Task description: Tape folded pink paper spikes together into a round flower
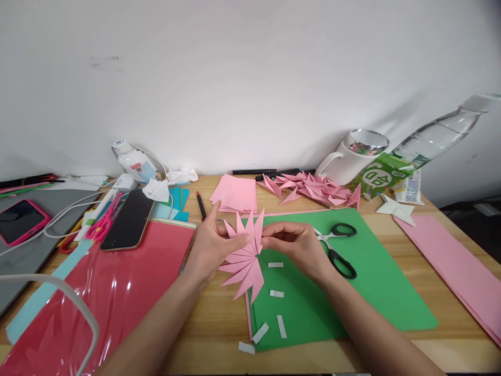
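My left hand (213, 243) grips a fan of folded pink paper points (246, 269), its thumb lying across the upper folds. The points spread out to the left, forming roughly half a star. At the fan's upper right, my right hand (299, 245) pinches the edge of a folded point between thumb and fingertips. Both hands are above the left edge of a green paper sheet (376, 282). Several small white strips (282, 326) lie on and beside that sheet. Scissors with black handles (338, 245) rest on the green sheet, just beyond my right hand.
Behind the hands are a stack of pink squares (237, 192) and a heap of folded pink pieces (313, 187). A white mug (344, 159) and a tilted bottle (442, 133) stand back right. At left lie a phone (129, 222), pink scissors (105, 216) and a red packet (129, 277).
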Demonstrator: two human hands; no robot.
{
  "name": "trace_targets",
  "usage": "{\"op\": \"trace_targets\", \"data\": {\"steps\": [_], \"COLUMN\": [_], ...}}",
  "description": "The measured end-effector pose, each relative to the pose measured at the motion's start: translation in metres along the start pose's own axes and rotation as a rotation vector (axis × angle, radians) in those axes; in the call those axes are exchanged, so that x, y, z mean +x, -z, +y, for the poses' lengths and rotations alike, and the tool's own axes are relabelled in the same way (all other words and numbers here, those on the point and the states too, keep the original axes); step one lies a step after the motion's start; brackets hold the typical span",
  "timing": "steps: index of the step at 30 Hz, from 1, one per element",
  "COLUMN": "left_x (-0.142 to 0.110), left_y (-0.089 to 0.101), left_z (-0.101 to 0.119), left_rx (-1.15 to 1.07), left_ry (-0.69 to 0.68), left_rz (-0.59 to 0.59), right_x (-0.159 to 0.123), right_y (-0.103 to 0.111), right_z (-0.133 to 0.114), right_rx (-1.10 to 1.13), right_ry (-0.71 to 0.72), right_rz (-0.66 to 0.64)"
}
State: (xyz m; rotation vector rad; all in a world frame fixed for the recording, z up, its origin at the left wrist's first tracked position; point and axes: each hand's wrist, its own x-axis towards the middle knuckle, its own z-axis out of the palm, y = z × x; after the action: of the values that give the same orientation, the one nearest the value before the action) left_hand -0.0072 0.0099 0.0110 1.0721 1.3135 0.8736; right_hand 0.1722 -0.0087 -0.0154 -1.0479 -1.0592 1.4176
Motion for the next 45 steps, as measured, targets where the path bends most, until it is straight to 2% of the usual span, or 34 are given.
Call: {"op": "trace_targets", "data": {"steps": [16, 30, 36, 40, 45], "left_x": [0.000, 0.000, -0.002, -0.004, -0.003], "left_y": [-0.002, -0.003, -0.001, -0.001, 0.000], "left_z": [-0.001, -0.002, 0.005, 0.009, 0.008], "left_rx": [0.050, -0.018, 0.013, 0.011, 0.042], "left_ry": [-0.012, -0.021, -0.009, -0.002, -0.017], "left_rz": [0.005, -0.001, -0.023, 0.009, 0.006], "right_x": [-0.001, -0.003, -0.005, -0.006, -0.005], "right_y": [-0.002, -0.008, -0.009, -0.010, -0.007], "right_z": [0.001, 0.004, 0.005, 0.005, 0.005], "right_rx": [0.035, -0.031, -0.022, -0.037, -0.024], "right_ry": [-0.042, 0.060, 0.111, 0.150, 0.086], "right_rz": [0.064, 0.083, 0.076, 0.067, 0.000]}}
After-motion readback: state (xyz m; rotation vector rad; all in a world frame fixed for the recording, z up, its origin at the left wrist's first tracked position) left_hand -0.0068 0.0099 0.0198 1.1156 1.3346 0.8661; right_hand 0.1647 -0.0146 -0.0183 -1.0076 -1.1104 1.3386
